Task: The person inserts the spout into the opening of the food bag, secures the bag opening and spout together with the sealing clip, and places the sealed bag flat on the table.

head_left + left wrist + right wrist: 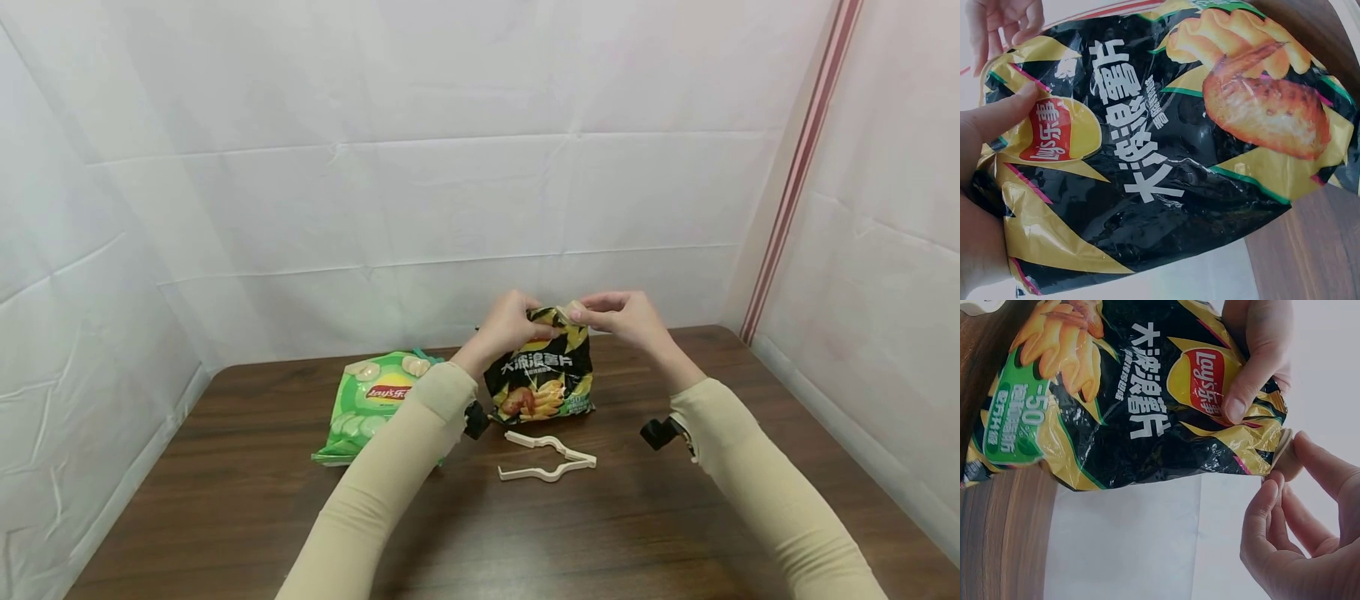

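A black and yellow Lay's potato chip bag [540, 375] stands upright on the table, with its printed front facing me. My left hand [510, 329] grips the bag's upper left part, thumb pressed on the front by the logo; its other fingers are behind the bag. At the upper right corner of the bag, my right hand [618, 317] pinches a beige, rounded piece that looks like a potato chip [1287, 456]. In the right wrist view that piece sits at the bag's top edge, between thumb and fingertips.
A cream-coloured hinged tool [551, 462], like spread tongs, lies in front of the bag. To the left lies a green Lay's bag [367, 400], partly behind my left sleeve, with a teal piece [423, 356] at its top. White sheeting [450, 183] hangs behind the wooden table [247, 467].
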`<state>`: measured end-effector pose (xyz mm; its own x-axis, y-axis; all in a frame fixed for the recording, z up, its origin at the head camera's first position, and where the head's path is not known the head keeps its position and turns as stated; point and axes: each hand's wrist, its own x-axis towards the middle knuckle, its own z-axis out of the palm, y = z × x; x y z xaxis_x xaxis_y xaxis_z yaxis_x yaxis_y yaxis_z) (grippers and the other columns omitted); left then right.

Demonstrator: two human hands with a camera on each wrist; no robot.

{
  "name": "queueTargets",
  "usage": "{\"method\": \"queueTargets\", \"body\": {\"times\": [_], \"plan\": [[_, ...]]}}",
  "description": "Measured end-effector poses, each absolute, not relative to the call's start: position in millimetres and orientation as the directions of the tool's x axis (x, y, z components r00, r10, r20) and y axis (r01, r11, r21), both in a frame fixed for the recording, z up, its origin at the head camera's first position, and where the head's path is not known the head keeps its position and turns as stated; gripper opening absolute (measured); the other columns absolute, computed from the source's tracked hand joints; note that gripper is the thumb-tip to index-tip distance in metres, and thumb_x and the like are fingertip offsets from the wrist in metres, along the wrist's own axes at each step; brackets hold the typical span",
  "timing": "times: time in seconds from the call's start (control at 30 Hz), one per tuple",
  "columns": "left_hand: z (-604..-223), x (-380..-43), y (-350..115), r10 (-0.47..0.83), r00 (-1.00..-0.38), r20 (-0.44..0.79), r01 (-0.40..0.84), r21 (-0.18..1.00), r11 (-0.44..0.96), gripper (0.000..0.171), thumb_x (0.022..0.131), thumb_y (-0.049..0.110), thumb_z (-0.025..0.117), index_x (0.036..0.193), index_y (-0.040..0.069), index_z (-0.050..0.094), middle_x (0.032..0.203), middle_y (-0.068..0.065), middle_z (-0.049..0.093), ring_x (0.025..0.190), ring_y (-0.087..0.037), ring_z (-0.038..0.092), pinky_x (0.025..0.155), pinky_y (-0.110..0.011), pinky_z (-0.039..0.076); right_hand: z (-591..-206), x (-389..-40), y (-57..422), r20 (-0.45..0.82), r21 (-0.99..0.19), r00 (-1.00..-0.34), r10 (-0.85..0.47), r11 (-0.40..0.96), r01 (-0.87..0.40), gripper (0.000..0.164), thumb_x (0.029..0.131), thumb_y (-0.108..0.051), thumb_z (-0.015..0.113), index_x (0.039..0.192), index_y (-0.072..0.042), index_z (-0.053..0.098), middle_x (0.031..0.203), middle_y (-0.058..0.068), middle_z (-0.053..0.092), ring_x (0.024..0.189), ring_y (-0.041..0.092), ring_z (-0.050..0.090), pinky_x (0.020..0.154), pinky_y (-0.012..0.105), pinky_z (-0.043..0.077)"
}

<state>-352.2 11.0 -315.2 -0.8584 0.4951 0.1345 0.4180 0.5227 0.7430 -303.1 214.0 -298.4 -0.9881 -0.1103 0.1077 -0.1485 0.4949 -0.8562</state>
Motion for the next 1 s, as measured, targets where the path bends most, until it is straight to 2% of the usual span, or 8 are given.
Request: {"method": "queueTargets", "body": {"times": [0.47,0.77,1.0], "plan": [[-317.3,-348.5,12.1,0.473,-0.860,0.193,0.446,0.733,0.513,0.015,0.079,0.022,0.076,0.089,0.010,0.076,0.079,-0.002,0.071,0.061,-0.014,0.054,0.054,-0.023,0.044,-300.7,-303.4,215.3,0.119,-0.856,-0.987,-0.105,0.493,-0.156,0.053,0.083,-0.042,0.072,0.121,-0.005,0.064,0.120,0.018,0.064,0.104,0.029,0.063,0.084,0.037,0.054],[-318.0,-345.1,12.8,0.443,-0.867,0.229,0.459,0.715,0.527,0.014,0.079,0.022,0.076,0.088,0.011,0.076,0.077,-0.002,0.070,0.057,-0.013,0.049,0.050,-0.022,0.039,-302.3,-306.4,214.3,0.136,-0.838,-0.985,-0.108,0.518,-0.173,0.052,0.083,-0.041,0.071,0.120,-0.005,0.064,0.118,0.018,0.065,0.101,0.029,0.063,0.079,0.036,0.054],[-318.2,-346.1,12.5,0.446,-0.864,0.234,0.467,0.704,0.535,0.013,0.079,0.022,0.076,0.086,0.011,0.076,0.075,-0.001,0.069,0.057,-0.013,0.050,0.051,-0.022,0.039,-304.3,-308.6,215.3,0.133,-0.835,-0.985,-0.112,0.523,-0.172,0.052,0.083,-0.043,0.071,0.119,-0.007,0.064,0.117,0.018,0.065,0.102,0.029,0.063,0.078,0.035,0.054]]}}
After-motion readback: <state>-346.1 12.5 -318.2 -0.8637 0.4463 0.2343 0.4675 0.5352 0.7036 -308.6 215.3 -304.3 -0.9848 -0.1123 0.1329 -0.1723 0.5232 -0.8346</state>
